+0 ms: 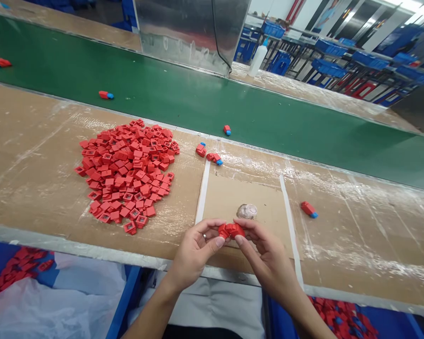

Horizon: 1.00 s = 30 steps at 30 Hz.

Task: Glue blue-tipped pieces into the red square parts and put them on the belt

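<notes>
Between my two hands, over the front of a cardboard sheet (247, 190), I hold small red plastic pieces (230, 230) that touch each other. My left hand (194, 252) pinches the left side between thumb and fingers, and a ring shows on one finger. My right hand (268, 252) grips the right side the same way. The fingertips hide part of the pieces. Just beyond my fingers sits a whitish round lump (247, 211). To the left lies a large pile of red plastic pieces (127, 174), many with square openings.
A green conveyor belt (162, 101) runs behind the table and carries a few red-and-blue pieces (227, 130). Another red-and-blue piece (308, 209) lies to the right. Blue bins with red parts stand below the table edge. A white bottle (257, 60) stands beyond the belt.
</notes>
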Each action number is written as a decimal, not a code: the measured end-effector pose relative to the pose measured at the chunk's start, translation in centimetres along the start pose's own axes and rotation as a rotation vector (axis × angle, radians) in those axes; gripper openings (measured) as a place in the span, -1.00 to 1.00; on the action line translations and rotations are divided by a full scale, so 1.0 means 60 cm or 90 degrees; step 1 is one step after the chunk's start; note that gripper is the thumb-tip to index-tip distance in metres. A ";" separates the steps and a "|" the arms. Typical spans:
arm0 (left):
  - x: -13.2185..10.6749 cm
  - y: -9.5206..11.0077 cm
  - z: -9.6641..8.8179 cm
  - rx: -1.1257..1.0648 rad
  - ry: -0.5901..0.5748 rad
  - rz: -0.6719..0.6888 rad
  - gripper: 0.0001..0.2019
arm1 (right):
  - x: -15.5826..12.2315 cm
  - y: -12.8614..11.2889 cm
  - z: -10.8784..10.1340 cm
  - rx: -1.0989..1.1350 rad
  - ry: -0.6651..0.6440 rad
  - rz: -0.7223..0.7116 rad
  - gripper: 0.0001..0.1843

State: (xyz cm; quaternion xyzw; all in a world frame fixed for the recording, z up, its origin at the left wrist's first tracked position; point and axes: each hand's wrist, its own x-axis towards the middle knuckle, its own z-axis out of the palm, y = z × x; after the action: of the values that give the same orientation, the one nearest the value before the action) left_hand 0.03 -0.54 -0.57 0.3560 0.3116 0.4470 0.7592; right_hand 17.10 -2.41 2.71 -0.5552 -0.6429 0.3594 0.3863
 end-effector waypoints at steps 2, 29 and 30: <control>0.000 0.001 0.001 0.007 -0.002 0.003 -0.73 | 0.001 0.000 0.000 -0.032 0.001 -0.020 -0.76; 0.012 0.020 0.010 0.235 -0.022 -0.103 -0.60 | -0.032 0.026 -0.012 -0.082 0.084 -0.054 -0.81; 0.013 0.021 0.012 0.255 -0.031 -0.108 -0.61 | -0.034 0.026 -0.012 -0.078 0.096 -0.059 -0.82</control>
State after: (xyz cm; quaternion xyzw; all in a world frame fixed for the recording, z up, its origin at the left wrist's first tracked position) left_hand 0.34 0.38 0.74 0.4827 0.4044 0.3018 0.7158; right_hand 18.63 -4.21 1.43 -0.5732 -0.6575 0.2583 0.4151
